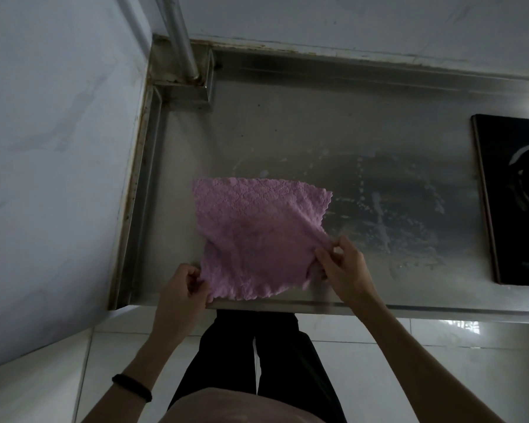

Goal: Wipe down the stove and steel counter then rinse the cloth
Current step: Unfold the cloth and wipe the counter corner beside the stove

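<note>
Both hands, left hand (186, 283) and right hand (341, 264), are pinching the pink cloth (257, 236) spread over the steel surface (287, 132); wiping step appears underway; next move likely calls for pressing it flat.

I can read no text, label, brand or number from here, not on the cloth (257, 239), counter (287, 132) or stove (507, 209).

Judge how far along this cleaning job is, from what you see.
Looks done: wet wipe streaks cross the steel counter. In hand: the left hand and right hand pinch the pink cloth by its near corners. Left: rinsing it; the stove cannot be judged.
</note>
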### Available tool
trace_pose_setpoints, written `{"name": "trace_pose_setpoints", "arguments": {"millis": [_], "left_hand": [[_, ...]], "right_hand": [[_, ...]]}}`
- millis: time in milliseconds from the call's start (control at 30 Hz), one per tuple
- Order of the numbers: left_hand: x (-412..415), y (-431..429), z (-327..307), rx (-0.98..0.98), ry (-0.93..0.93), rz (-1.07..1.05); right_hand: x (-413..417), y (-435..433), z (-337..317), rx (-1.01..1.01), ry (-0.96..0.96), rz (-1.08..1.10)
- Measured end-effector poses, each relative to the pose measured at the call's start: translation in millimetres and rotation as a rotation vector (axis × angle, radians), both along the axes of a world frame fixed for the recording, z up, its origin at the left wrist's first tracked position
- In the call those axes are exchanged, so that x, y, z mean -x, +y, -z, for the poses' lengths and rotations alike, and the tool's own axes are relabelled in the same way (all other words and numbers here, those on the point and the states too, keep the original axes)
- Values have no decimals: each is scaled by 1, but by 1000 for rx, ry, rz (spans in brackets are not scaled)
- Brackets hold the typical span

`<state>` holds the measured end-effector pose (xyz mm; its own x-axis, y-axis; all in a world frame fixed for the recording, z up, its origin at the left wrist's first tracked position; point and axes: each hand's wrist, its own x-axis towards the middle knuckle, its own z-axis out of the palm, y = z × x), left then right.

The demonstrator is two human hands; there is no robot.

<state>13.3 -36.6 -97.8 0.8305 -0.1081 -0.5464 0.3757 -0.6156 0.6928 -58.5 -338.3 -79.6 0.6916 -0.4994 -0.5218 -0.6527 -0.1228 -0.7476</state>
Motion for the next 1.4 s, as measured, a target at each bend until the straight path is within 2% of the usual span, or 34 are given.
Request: {"name": "trace_pose_setpoints", "arguments": {"millis": [100,200,267,300,367,433,500,633,700,800,900,1033,1133,1233,1300,1400], "left_hand": [[5,3,0,60,6,-23],[7,7,-5,142,-7,-47],[7,11,-9,161,-25,-10],[7,13,-10,163,-35,18],[7,17,-11,137,-39,80],[7,22,-13,97,-21,108],[7,31,-16,77,20,109],[10,49,-22,106,194,129],[11,53,-25,74,193,167],[2,50,-33,1,50,227],[-18,32,-42,-6,-118,171],[-65,-5,-39,-48,-285,43],[-104,-29,-23,-77,-268,67],[-126,-43,-8,-60,-231,69],[-125,-43,-7,-99,-245,90],[-99,-38,-14,-222,-478,270]], "right_hand": [[12,-2,5,51,163,30],[25,0,3,-160,241,80],[34,8,-3,-291,252,-9],[38,12,-6,-288,259,-71],[43,21,-9,-176,247,-143],[47,28,-11,62,252,-159],[51,31,-19,135,237,-120],[68,28,-25,-321,395,58],[75,20,-27,-396,466,90],[66,8,-31,-466,325,268],[36,-5,-37,-543,129,434],[-20,-22,-37,-590,81,618],[-55,-27,-36,-583,74,700],[-72,-25,-30,-528,64,658],[-71,-23,-26,-418,82,571],[-52,-10,-22,-89,145,404]]}}
